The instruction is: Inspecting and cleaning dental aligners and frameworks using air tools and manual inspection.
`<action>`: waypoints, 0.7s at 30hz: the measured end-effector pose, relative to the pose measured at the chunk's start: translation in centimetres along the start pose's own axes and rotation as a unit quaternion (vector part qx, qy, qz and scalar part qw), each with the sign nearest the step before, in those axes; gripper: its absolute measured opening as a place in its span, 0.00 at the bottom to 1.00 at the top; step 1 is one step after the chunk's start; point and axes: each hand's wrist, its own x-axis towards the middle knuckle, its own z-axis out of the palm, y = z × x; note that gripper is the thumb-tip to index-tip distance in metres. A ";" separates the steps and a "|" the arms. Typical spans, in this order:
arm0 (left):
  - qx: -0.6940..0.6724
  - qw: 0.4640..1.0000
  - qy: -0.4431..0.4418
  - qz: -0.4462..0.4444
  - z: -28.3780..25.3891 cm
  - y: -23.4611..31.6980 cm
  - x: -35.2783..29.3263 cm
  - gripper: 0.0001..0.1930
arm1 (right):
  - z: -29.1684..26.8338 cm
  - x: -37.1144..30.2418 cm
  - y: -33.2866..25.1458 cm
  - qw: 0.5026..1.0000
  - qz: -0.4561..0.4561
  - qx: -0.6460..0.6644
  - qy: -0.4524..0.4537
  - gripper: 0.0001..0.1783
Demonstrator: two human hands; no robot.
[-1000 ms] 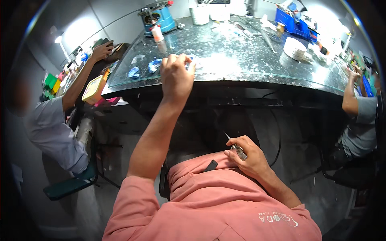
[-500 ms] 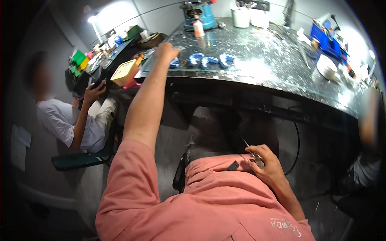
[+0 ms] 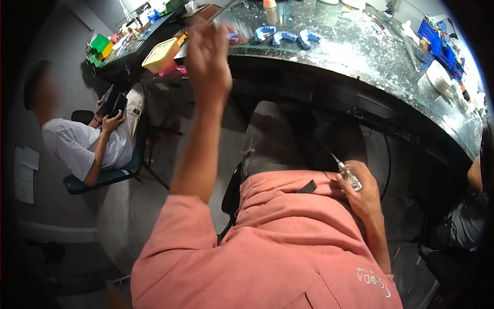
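Observation:
My left hand (image 3: 208, 62) is raised over the bench's left front edge, fingers upward and smeared by motion. Whether it holds anything does not show. Beside it on the bench lies a small bluish-purple piece (image 3: 233, 36), partly covered by the hand. Several blue horseshoe-shaped pieces like dental arches (image 3: 284, 38) lie in a row to its right. Low at my lap, my right hand (image 3: 363, 193) is closed around a thin-shafted tool with a silvery handle (image 3: 350, 176). The tool's shaft points away from me, up and left.
The dark, white-spattered bench (image 3: 355, 64) curves across the front. On it stand a bottle (image 3: 269, 4), a white bowl (image 3: 438, 77) and a blue bin (image 3: 436, 44). A yellow tub (image 3: 159, 55) sits left. A seated person (image 3: 87, 144) holds a dark object; another person's arm (image 3: 475, 175) shows right.
My left hand has pulled back from the bench top toward me and lifted. My right hand still grips the tool, its handle now more exposed. The view has tilted downward.

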 end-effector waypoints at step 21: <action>-0.485 0.550 -0.030 -0.679 6.2 -2.5 -22.6 0.28 | -2.5 1.5 -7.3 0.987 0.027 -0.046 -0.150 0.12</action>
